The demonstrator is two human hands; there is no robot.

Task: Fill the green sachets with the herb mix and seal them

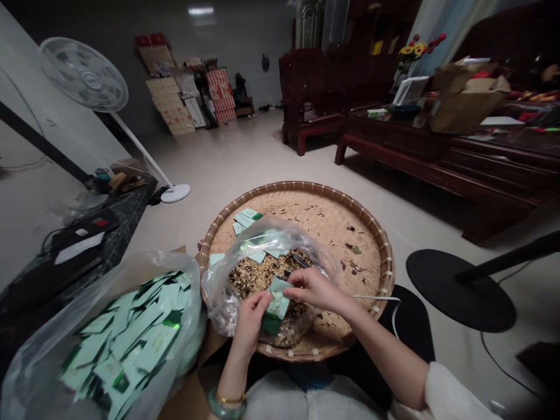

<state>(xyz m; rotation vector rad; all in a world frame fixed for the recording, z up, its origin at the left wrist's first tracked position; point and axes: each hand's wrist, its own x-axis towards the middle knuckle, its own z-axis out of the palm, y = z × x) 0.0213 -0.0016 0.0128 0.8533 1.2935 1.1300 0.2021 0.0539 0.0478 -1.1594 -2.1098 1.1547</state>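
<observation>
"Tray (380, 265) under everything?"

"Yes, woven bamboo, with a clear plastic bag (266, 236) lying on it, dried leaves (258, 277) inside."

"What are you holding?"

"Green packet (275, 300), above the bag, pinched narrow between my left fingers (259, 303) and right fingers (294, 281)."

"How will it handle?"

"Light and thin, fairly stiff, probably slippery where it shines. It looks easy to crease, so I'd hold it by the edges."

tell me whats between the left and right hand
A pale green packet, pinched by the left hand and right hand, shows in the head view.
</observation>
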